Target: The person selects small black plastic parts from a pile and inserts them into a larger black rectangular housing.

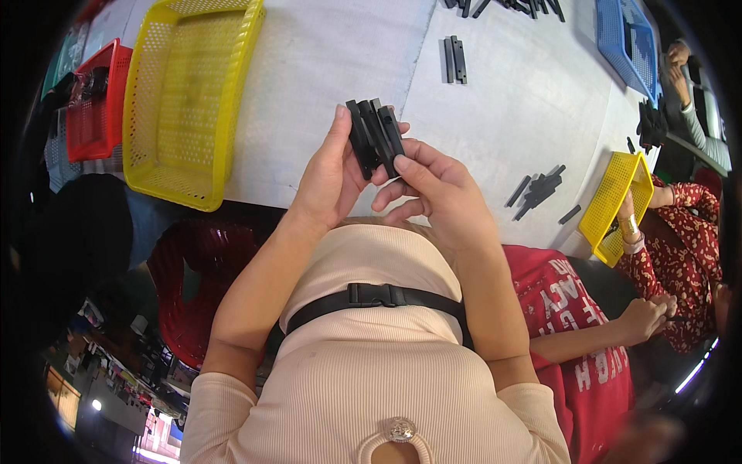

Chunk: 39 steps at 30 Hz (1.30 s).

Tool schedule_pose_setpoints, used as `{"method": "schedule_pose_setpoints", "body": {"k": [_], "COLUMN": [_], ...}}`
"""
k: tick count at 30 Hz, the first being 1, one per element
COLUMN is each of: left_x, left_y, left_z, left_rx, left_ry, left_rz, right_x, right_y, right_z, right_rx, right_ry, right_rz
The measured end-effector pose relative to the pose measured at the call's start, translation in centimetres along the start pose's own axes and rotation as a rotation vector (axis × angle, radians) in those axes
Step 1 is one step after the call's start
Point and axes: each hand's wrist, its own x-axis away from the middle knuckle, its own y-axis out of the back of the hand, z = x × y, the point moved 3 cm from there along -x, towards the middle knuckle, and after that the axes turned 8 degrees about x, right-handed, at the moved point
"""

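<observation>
Several slim black bars (360,138) are bunched side by side between my two hands, above the near part of the white table (309,62). My left hand (328,178) is curled around their left side, thumb raised along the outer bar. From the right, my right hand (448,189) pinches the rightmost bar near its lower end, thumb on top; its lower fingers are bent below the bunch. Some fingertips are hidden behind the bars. Farther off lie a few loose bars (461,62), and a small pile of bars (541,189) rests to my right.
A large yellow basket (197,85) stands at the left, beside a red basket (97,135). At the far right is a blue basket (618,39). A co-worker reaches into a smaller yellow basket (599,209) on the right. Close beside me sits a person in red (549,309).
</observation>
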Motion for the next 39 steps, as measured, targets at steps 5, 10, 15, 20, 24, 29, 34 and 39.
{"method": "schedule_pose_setpoints", "body": {"k": [5, 10, 15, 20, 24, 29, 34, 39], "left_x": [-0.7, -1.5, -1.8, -1.8, -2.0, -1.8, -1.8, -1.2], "left_y": [0.7, 1.3, 1.1, 0.7, 0.6, -0.2, -0.4, -1.2], "left_z": [0.8, 0.4, 0.2, -0.3, -0.3, -0.7, -0.5, -0.4], "left_rx": [0.016, -0.061, -0.109, -0.154, -0.142, -0.065, -0.084, -0.103], "left_ry": [0.008, 0.002, 0.033, 0.084, 0.043, 0.061, 0.061, 0.062], "left_rz": [0.038, -0.072, -0.050, 0.015, 0.033, 0.052, 0.004, 0.044], "right_x": [0.0, 0.5, -7.4, -11.4, -12.2, -9.4, -2.4, -0.6], "right_y": [-1.5, -1.2, 9.9, 13.3, 13.3, 13.3, 5.5, 1.3], "right_z": [0.1, 2.6, 4.1, 3.7, 3.5, 4.0, 4.1, 2.4], "right_rx": [0.993, 1.205, 1.268, 1.319, 1.402, 1.047, 0.721, 0.848], "right_ry": [0.398, 0.576, 0.567, 0.441, 0.388, 0.209, 0.340, 0.389], "right_rz": [-0.371, -0.388, -0.891, -0.978, -0.969, -0.830, -0.533, -0.521]}}
